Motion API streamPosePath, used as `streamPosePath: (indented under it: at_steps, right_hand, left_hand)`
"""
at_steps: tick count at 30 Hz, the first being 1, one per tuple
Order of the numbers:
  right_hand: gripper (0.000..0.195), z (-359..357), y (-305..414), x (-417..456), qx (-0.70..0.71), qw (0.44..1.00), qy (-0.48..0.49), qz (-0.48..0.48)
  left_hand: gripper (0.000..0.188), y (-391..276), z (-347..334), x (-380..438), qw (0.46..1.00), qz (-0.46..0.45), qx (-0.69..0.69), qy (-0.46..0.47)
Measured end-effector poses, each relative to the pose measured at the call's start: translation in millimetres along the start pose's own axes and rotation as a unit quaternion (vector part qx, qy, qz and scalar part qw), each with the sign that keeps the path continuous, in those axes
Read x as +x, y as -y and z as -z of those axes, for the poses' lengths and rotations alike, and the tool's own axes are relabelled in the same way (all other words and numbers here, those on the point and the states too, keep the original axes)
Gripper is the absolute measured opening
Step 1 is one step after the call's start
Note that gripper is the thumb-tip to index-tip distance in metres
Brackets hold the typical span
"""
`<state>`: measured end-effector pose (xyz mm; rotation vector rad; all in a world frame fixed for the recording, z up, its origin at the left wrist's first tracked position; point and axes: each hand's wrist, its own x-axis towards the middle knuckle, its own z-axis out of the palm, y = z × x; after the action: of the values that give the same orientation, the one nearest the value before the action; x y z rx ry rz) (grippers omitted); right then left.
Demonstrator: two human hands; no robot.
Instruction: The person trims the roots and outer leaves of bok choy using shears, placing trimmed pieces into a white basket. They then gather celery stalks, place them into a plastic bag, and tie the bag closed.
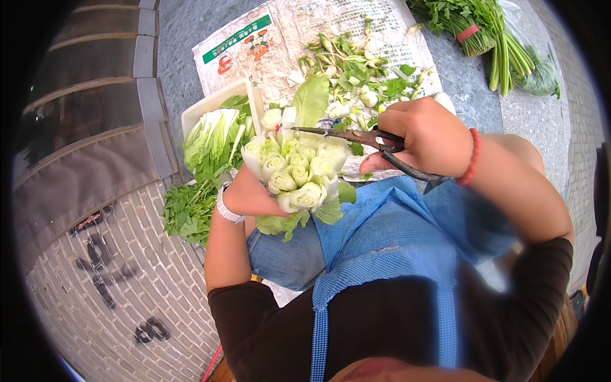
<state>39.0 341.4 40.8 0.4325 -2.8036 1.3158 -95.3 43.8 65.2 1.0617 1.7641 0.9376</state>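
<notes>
My left hand (255,193) grips a thick bunch of leafy greens (298,174), with the pale cut stem ends facing up and the leaves hanging below. In my right hand (425,133) is a pair of dark, worn metal scissors (365,137). Their blades point left across the far side of the bunch; whether they touch a stem is unclear. One broad green leaf (312,98) stands up just beyond the blade tips. Trimmed root ends and leaf scraps (367,95) lie scattered past both hands.
A printed white woven sack (229,86) spreads under the scraps. To the left, a white plastic basin (210,102) contains trimmed greens (215,138), with loose leafy greens (188,212) nearer me. Banded green bunches (477,43) and a plastic bag of greens (537,71) lie far right.
</notes>
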Motion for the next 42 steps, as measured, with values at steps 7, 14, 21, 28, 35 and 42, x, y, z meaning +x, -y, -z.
streamPosePath:
  at_steps: [7,14,21,28,35,42]
  right_hand:
    - [0.065,12.6,1.5,-2.5,0.031,0.998,0.016,-0.043]
    - [0.063,15.0,1.7,-4.7,-0.053,0.996,0.040,-0.063]
    - [0.064,6.6,-4.0,-2.0,0.056,0.997,0.047,-0.015]
    - [0.061,19.5,4.3,4.8,0.153,0.959,0.168,-0.167]
    - [0.064,2.4,0.8,2.6,-0.046,0.997,0.030,-0.058]
    - [0.061,4.0,2.3,7.4,-0.056,0.998,0.016,-0.033]
  left_hand:
    - [0.096,0.7,-0.6,-2.3,0.998,0.021,-0.038,-0.056]
    - [0.110,-7.1,-10.2,-3.4,0.984,0.084,-0.117,-0.103]
    - [0.110,17.3,-5.2,-2.9,0.994,0.082,-0.050,-0.052]
    - [0.096,13.9,10.4,-16.4,0.974,0.097,-0.162,-0.128]
    - [0.096,-6.8,-0.1,2.4,0.994,0.072,-0.029,-0.074]
    - [0.099,-4.0,-1.7,0.8,0.987,0.088,-0.125,-0.046]
